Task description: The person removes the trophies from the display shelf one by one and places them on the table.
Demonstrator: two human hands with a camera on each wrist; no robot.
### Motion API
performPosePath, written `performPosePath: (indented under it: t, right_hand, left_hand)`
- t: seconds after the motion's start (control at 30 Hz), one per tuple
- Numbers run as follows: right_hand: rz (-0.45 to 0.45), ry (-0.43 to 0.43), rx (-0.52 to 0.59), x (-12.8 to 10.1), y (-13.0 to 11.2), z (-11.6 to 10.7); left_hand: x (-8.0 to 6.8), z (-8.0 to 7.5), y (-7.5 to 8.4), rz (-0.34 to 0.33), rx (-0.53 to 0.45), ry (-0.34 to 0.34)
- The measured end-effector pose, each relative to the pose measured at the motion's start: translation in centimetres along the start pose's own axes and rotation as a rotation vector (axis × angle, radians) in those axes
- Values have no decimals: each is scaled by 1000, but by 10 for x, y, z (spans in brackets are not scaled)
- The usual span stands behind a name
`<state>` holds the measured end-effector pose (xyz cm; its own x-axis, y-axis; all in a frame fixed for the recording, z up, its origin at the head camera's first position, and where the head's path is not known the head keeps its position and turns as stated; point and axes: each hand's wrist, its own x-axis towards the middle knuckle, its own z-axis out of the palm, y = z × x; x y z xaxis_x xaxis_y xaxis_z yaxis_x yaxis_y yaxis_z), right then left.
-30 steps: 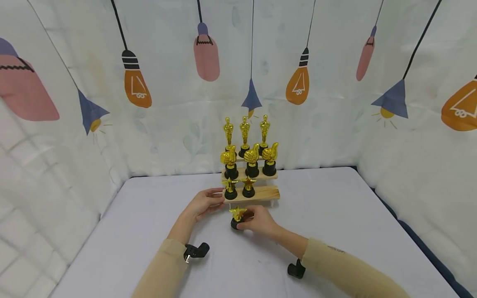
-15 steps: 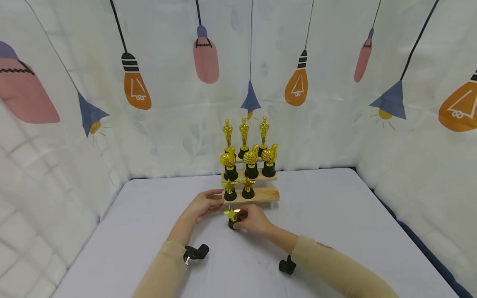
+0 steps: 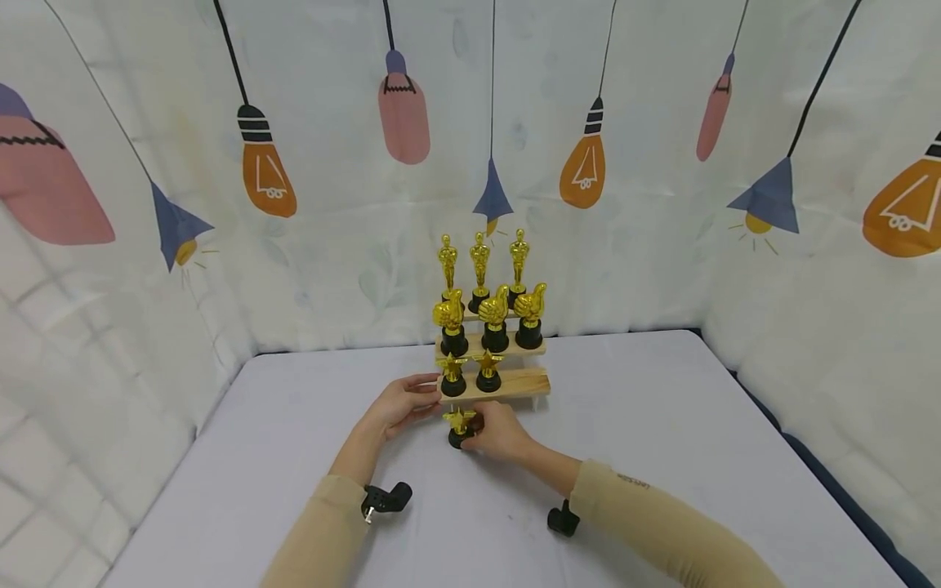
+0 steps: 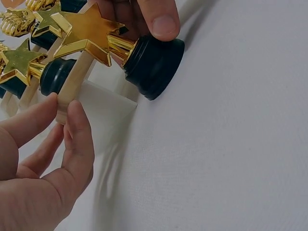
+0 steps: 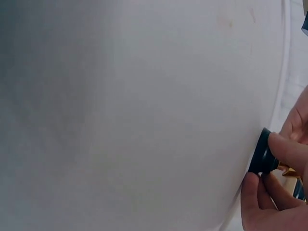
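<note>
My right hand (image 3: 500,431) grips a gold star trophy (image 4: 89,31) by its round black base (image 4: 156,65), just in front of a stepped wooden display stand (image 3: 525,382). In the left wrist view a thumb lies against that base. With thumb and fingers, my left hand (image 4: 53,168) pinches the left end of the stand's lowest plank (image 4: 73,91). Two more star trophies (image 3: 488,371) stand upright on this plank, at its left and middle. The right wrist view catches the held trophy's base (image 5: 262,151) between fingers at the right edge.
Three thumbs-up trophies (image 3: 494,314) fill the middle step. Behind them, three gold figure trophies (image 3: 479,265) line the top step. A white cloth (image 3: 294,457) covers the table, and a curtain printed with lamps (image 3: 331,269) hangs behind it.
My right hand has shifted a little to the left with the star trophy, bringing it in front of the stand's left end. The left hand keeps its place on the plank.
</note>
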<state>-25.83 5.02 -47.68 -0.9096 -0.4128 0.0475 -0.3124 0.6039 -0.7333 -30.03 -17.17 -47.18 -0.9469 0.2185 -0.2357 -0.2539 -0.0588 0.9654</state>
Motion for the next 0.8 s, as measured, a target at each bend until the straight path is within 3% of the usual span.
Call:
performPosePath:
  t: [0.53, 0.67, 0.8]
  right_hand:
    - [-109, -96, 50, -25, 20, -40]
    - [-163, -64, 57, -26, 17, -53]
    - [-181, 30, 76, -26, 13, -63]
  left_hand:
    - [-1, 2, -7, -14, -6, 16]
    - [-2, 2, -4, -5, -10, 32]
    - [-2, 1, -1, -11, -4, 32]
